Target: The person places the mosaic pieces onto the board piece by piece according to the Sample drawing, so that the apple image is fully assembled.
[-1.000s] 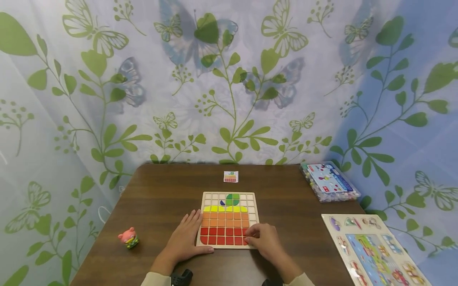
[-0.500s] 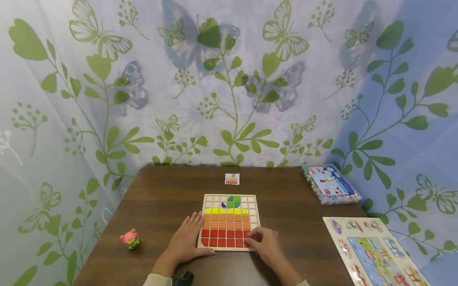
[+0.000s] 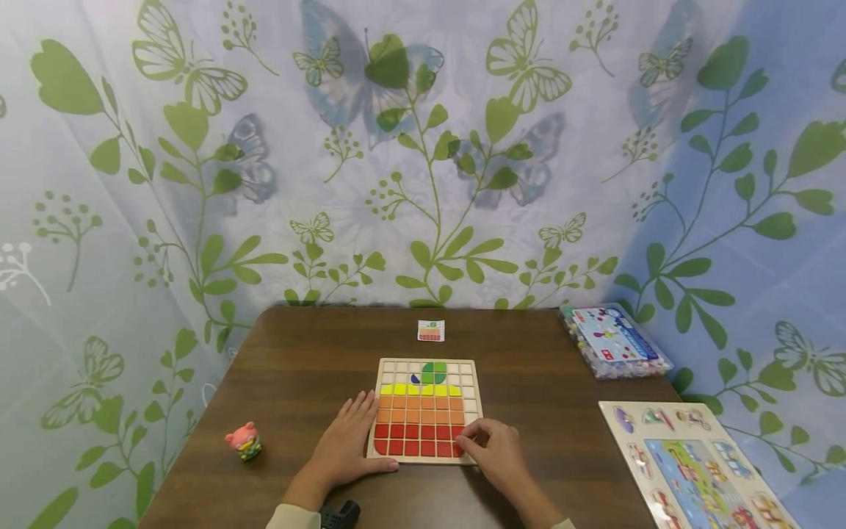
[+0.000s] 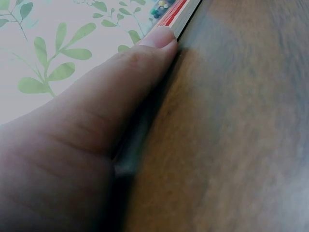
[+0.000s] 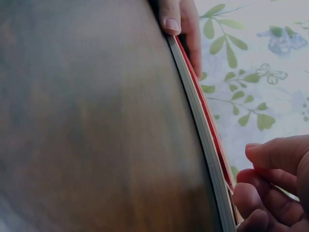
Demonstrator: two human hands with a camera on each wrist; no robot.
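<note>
A square wooden grid board (image 3: 471, 391) lies on the table, filled with red tiles (image 3: 412, 432) in its lowest rows, then orange tiles (image 3: 420, 409), yellow pieces (image 3: 398, 389), green pieces (image 3: 435, 373) and a small blue piece (image 3: 415, 379). My left hand (image 3: 344, 441) rests with straight fingers along the board's left edge; its thumb (image 4: 140, 58) lies along the near edge. At the near right corner, the bent thumb and fingers of my right hand (image 3: 494, 450) pinch a red tile, mostly hidden; a sliver of red shows between the fingertips in the right wrist view.
Behind the board lies a small pattern card (image 3: 431, 330). A pink-headed toy figure (image 3: 245, 441) stands at left. At right are a clear box of beads (image 3: 615, 342) and a wooden picture puzzle (image 3: 700, 463). A leaf-patterned curtain (image 3: 423, 147) hangs behind the table.
The head view has shifted slightly, so the scene sits a little lower and farther right. Both hands stay at the board, with the right fingers still at its near right corner.
</note>
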